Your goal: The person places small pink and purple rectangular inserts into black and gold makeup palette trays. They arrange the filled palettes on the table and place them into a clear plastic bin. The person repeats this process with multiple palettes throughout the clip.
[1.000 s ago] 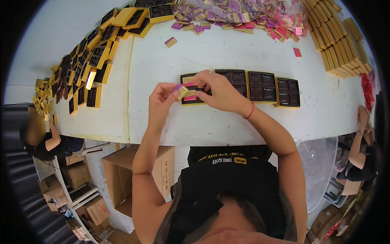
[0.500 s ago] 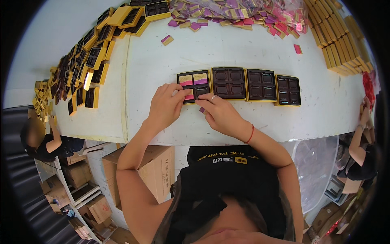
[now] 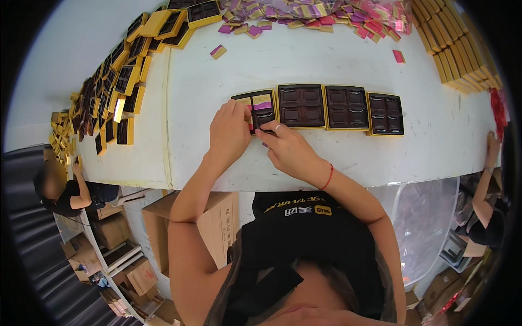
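Note:
Four black-trayed boxes with gold rims stand in a row before me. In the leftmost box [image 3: 265,115], a purple-and-gold wrapped chocolate [image 3: 262,101] lies in the far right compartment, and another wrapped square beside it is mostly covered by my fingers. My left hand [image 3: 229,130] curls over this box's left side, fingertips pressed on a pink-and-gold wrapped chocolate [image 3: 250,127] in the near left compartment. My right hand [image 3: 293,153] is closed at the box's near edge, its index finger reaching over the rim; a purple-ended wrapped chocolate [image 3: 265,144] peeks from under its fingers.
Three boxes with bare trays [image 3: 347,107] continue rightward. Open gold boxes [image 3: 128,79] are heaped at left; loose wrapped chocolates [image 3: 310,16] pile at the far edge. Stacked gold boxes [image 3: 459,51] stand far right. One person [image 3: 68,187] works at left, another [image 3: 484,212] at right.
My left fingers have closed further over the pink-and-gold chocolate, covering more of the box's left side. My right hand stays at the near edge. The whole view has shifted slightly.

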Tool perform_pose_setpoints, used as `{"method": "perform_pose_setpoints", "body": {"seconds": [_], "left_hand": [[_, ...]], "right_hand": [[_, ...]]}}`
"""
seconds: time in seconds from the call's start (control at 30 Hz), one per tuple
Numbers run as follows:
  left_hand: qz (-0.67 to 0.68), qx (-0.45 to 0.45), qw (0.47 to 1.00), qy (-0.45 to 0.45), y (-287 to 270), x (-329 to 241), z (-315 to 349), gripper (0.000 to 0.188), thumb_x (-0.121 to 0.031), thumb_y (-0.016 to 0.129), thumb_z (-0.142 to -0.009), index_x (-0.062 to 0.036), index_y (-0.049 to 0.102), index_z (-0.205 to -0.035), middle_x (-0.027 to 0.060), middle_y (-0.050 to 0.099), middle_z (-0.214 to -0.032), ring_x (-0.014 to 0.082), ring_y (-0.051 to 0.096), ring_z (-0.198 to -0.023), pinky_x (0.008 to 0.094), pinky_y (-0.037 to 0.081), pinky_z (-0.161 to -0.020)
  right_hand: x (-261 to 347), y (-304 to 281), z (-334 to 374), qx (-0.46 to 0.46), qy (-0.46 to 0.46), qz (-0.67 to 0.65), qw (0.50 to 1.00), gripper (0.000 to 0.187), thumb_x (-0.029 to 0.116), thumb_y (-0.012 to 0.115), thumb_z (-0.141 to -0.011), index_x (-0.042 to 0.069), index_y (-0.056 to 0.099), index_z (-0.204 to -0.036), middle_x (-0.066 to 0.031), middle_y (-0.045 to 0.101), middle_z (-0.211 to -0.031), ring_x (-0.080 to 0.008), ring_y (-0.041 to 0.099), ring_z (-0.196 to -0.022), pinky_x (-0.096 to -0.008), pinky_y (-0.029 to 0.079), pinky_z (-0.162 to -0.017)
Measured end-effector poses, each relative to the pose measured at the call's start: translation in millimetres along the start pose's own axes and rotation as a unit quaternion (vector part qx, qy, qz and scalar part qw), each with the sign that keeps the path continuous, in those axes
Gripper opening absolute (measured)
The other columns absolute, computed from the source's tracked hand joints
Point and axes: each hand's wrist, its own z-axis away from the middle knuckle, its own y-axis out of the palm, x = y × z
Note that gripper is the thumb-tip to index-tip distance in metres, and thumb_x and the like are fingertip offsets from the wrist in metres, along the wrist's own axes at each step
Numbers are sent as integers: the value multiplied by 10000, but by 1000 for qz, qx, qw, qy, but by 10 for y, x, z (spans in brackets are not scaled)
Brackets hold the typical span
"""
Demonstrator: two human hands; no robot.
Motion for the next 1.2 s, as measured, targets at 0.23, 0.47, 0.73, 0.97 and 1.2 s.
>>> {"method": "perform_pose_setpoints", "body": {"seconds": [0.23, 0.47, 0.73, 0.97, 1.2], "left_hand": [[54, 16, 998, -15, -23, 48, -34, 151, 54, 533, -788, -45, 534, -902, 105, 548, -925, 315, 549, -845, 419, 454, -750], [85, 37, 994, -61, -11, 17, -101, 130, -78, 634, -831, -52, 507, -844, 86, 524, -857, 285, 537, -812, 398, 450, -709], [141, 29, 984, -103, -16, 56, -89, 133, -55, 645, -800, -51, 516, -833, 67, 545, -842, 232, 575, -735, 344, 482, -656], [174, -20, 984, 10, -32, 295, 19, 273, -1, 625, -781, -104, 715, -1017, 79, 594, -923, 226, 596, -775, 325, 507, -684], [42, -53, 997, 42, 4, 72, 162, 221, -31, 670, -787, -90, 688, -999, 55, 610, -933, 260, 584, -880, 364, 494, -761]], "right_hand": [[30, 18, -8, -22, 1, -9, 1000, 357, -79, 560, -774, -69, 650, -1119, -167, 583, -1098, -320, 619, -938, -396, 542, -811], [31, 19, -5, -24, 6, 8, 1000, 339, -59, 567, -783, -67, 656, -1110, -154, 591, -1073, -305, 621, -942, -388, 547, -805], [47, 20, 0, -26, 12, 6, 1000, 334, -53, 566, -791, -56, 660, -1112, -158, 599, -1087, -304, 624, -964, -389, 548, -815], [35, 59, 8, -31, 10, 8, 999, 327, -52, 571, -790, -58, 656, -1105, -156, 597, -1081, -301, 622, -958, -382, 545, -824], [45, 39, 0, -43, 4, 3, 999, 326, -61, 568, -786, -55, 651, -1102, -147, 591, -1075, -297, 617, -946, -377, 541, -822]]}}
